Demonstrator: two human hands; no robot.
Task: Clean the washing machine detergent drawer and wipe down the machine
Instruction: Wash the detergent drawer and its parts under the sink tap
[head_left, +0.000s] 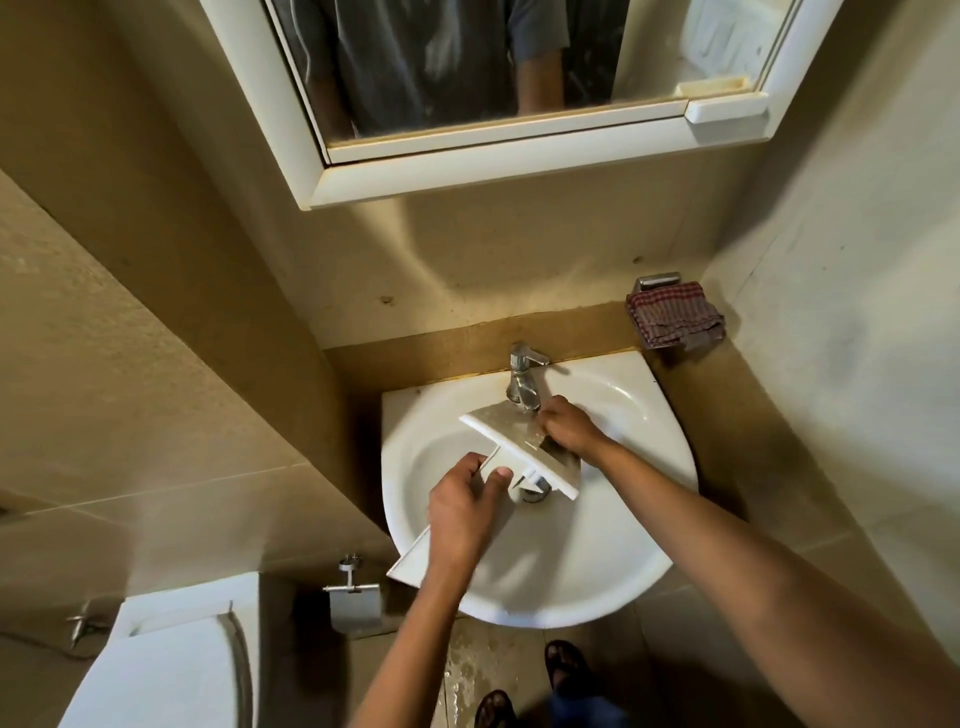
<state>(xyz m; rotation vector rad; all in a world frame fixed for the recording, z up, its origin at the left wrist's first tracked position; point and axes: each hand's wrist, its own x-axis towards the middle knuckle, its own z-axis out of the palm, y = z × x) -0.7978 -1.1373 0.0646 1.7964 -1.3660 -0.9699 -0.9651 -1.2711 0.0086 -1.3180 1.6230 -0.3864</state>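
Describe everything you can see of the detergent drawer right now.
The detergent drawer is white plastic, T-shaped from above: a long tray ending in a wide, speckled front panel. It is held tilted over the sink, panel beneath the tap. The left hand grips the tray; the right hand holds what looks like a dark pad against the panel.

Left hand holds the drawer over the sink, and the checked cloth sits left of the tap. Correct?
No. The head view shows the cloth right of the tap, not left. The left hand does hold the drawer over the sink.
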